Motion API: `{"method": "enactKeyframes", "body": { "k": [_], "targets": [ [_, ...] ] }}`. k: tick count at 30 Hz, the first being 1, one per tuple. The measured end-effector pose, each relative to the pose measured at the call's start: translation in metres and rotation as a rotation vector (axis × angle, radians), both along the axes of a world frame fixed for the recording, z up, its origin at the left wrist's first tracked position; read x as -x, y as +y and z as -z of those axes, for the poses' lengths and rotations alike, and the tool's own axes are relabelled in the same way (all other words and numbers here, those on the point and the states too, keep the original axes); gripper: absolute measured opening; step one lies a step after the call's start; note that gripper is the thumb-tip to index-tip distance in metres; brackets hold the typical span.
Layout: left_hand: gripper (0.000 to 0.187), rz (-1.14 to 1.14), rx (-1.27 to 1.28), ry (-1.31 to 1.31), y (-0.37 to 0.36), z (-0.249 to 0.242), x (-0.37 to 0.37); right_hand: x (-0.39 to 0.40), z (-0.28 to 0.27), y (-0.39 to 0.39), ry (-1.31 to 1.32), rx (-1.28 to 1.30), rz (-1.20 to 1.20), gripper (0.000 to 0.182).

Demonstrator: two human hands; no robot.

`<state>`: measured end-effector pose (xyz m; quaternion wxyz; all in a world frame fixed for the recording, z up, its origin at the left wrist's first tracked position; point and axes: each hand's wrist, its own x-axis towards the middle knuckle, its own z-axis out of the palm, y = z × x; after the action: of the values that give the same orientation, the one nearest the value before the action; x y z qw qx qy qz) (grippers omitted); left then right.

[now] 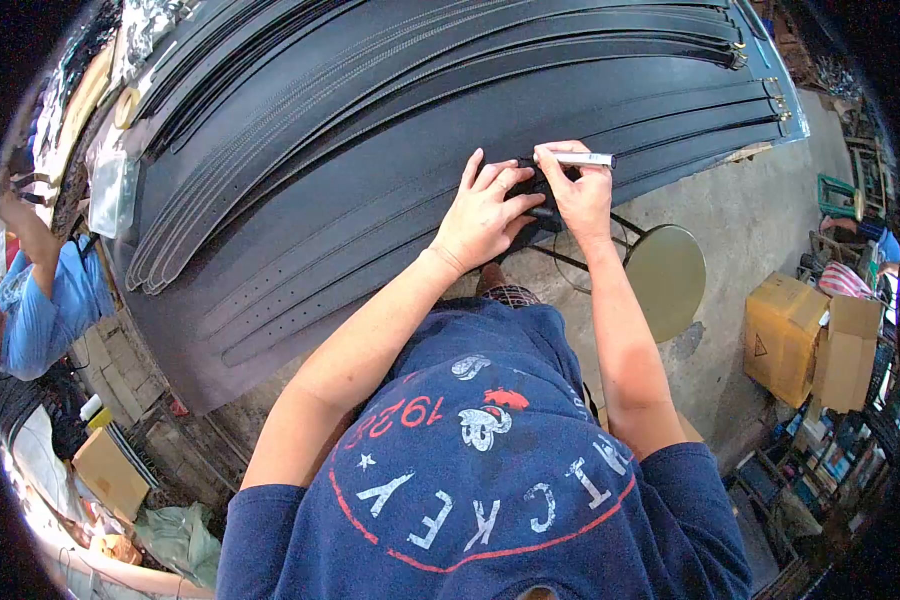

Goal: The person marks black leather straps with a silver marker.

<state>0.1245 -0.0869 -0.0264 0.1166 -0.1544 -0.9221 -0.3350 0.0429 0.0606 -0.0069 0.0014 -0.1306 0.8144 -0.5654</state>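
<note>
The right hand [580, 195] was closed around a pen [585, 159], pinched by thumb and fingers, its blunt end pointing rightward out of the grip. The left hand [485, 205], just beside it on the left, lay with fingers spread and tips at a dark piece [544, 214]; whether it gripped or only pressed, I could not tell. That piece sat just below the pen, near the lower edge of the dark sheet [390, 155], and any join to the belt [320, 305] was hidden.

A slip seemed the likeliest trouble: a loose hold from the left could have let the piece shift and sent the pen astray. The left hand, dragging, could also have pulled the belt out of line.

The piece looked black, its outline mostly covered. The belt looked black, long and slim, with lines along its edges; its holes and rounded tip lay left of the grip, brass-coloured buckles [782, 105] well to the right
</note>
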Motion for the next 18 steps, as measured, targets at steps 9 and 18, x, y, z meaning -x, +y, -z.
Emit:
{"method": "enactKeyframes", "body": {
  "k": [9, 18],
  "targets": [
    [0.038, -0.004, 0.008, 0.001, -0.001, -0.005, 0.000, -0.009, 0.003, 0.001, 0.298, -0.223, -0.060, 0.011],
    [0.039, -0.010, -0.037, -0.077, 0.000, -0.013, 0.000, 0.017, -0.012, 0.050, -0.165, 0.351, 0.191, 0.015]
  ]
}}
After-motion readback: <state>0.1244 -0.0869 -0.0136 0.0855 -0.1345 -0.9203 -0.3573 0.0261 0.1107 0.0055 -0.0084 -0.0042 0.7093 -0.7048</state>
